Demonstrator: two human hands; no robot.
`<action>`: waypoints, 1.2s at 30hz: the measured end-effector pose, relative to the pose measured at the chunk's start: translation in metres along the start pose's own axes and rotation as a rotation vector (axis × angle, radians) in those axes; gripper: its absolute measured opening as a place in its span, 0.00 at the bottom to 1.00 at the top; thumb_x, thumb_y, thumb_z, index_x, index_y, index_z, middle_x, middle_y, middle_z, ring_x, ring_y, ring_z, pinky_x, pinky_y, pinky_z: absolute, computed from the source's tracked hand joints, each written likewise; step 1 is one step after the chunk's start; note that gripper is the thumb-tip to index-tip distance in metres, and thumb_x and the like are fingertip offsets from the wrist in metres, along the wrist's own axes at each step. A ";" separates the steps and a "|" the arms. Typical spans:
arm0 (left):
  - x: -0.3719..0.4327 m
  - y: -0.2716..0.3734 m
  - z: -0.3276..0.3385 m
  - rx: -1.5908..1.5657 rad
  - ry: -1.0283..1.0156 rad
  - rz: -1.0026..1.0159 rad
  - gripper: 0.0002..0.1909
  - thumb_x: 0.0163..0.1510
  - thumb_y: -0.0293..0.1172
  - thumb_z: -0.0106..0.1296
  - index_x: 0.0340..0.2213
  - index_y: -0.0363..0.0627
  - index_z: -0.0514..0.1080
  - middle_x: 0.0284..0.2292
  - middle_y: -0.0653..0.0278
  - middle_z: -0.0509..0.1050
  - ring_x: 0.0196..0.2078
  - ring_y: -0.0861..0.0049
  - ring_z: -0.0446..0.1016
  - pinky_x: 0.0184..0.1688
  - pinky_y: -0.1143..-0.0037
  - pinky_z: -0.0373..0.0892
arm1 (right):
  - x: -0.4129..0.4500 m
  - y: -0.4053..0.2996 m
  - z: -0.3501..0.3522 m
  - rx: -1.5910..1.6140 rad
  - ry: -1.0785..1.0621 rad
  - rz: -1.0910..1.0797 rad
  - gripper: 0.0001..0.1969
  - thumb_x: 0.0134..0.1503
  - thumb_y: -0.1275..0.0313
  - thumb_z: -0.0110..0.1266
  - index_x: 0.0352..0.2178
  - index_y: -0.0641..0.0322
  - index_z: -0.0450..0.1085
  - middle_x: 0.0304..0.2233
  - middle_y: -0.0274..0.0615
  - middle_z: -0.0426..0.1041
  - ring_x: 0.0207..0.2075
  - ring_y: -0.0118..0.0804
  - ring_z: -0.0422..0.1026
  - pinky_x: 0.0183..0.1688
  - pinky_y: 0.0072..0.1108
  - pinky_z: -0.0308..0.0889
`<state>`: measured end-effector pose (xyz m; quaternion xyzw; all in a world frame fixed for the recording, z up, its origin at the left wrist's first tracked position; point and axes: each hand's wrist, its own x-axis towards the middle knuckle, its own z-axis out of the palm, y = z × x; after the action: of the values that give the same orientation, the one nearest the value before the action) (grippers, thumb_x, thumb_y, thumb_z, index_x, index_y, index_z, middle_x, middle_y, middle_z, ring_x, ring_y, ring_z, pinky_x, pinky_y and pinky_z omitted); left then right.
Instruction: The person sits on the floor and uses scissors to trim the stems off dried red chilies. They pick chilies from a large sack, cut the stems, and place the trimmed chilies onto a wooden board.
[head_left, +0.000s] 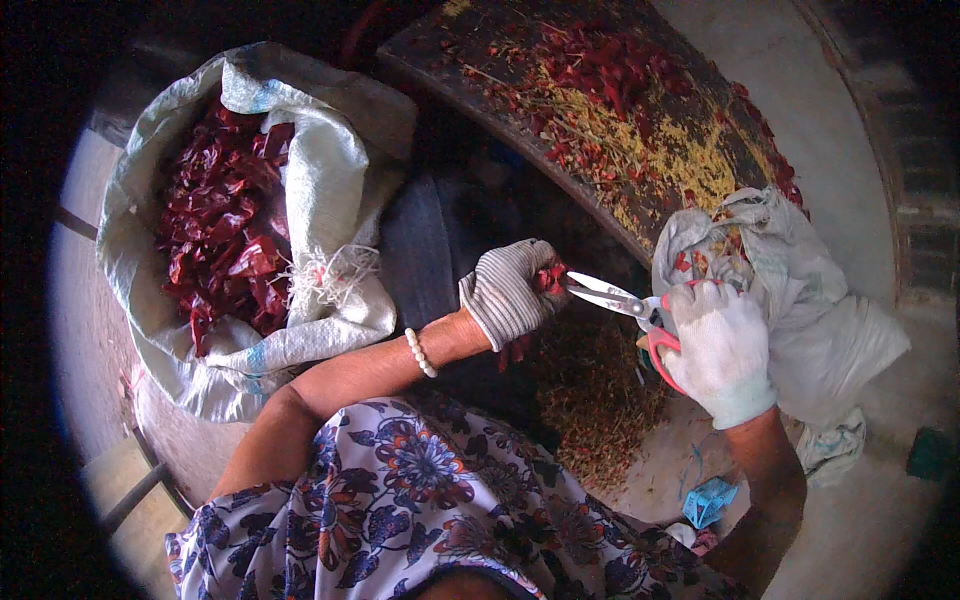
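My left hand (514, 292), in a grey-striped knit glove, is closed around a dried red chili pepper (552, 278), whose end sticks out towards the right. In a white glove, my right hand (716, 349) grips scissors (611, 296) with red handles. The blades are slightly apart, and their tips are at the pepper's exposed end. More dark red pieces (514, 352) show below my left hand, partly hidden. A white woven sack (330, 180) at the left, its rim rolled down, holds many dried red chili pieces (225, 225).
A dark board (517, 142) at the top carries red chili pieces, yellow seeds (697, 161) and stems. A second woven sack (817, 300) stands beyond my right hand. Scraps (600, 405) litter the floor, near a small blue plastic basket (709, 501).
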<state>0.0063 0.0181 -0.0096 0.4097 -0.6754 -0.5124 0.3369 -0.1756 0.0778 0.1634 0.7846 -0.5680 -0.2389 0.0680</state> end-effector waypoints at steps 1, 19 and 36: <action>0.000 -0.001 0.003 -0.004 -0.006 -0.034 0.09 0.40 0.31 0.55 0.25 0.41 0.69 0.22 0.56 0.71 0.23 0.66 0.72 0.25 0.73 0.68 | 0.002 0.000 0.000 -0.006 -0.019 0.004 0.20 0.39 0.58 0.59 0.32 0.56 0.65 0.29 0.41 0.64 0.32 0.41 0.66 0.33 0.31 0.61; 0.011 -0.005 0.011 0.249 0.145 -0.005 0.07 0.43 0.30 0.51 0.24 0.40 0.70 0.23 0.51 0.71 0.27 0.54 0.71 0.28 0.67 0.68 | 0.016 -0.026 0.021 -0.080 -0.020 0.154 0.21 0.42 0.52 0.57 0.29 0.59 0.66 0.23 0.42 0.68 0.26 0.40 0.70 0.26 0.31 0.64; 0.012 -0.008 0.010 0.090 0.173 0.043 0.09 0.39 0.28 0.54 0.26 0.38 0.71 0.22 0.50 0.71 0.27 0.57 0.73 0.28 0.70 0.68 | -0.001 -0.065 0.067 0.136 0.143 0.386 0.24 0.46 0.46 0.53 0.24 0.57 0.62 0.20 0.41 0.67 0.20 0.40 0.71 0.21 0.29 0.66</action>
<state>-0.0058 0.0104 -0.0193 0.4526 -0.6745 -0.4371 0.3862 -0.1508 0.1120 0.0800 0.6791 -0.7162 -0.1263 0.0994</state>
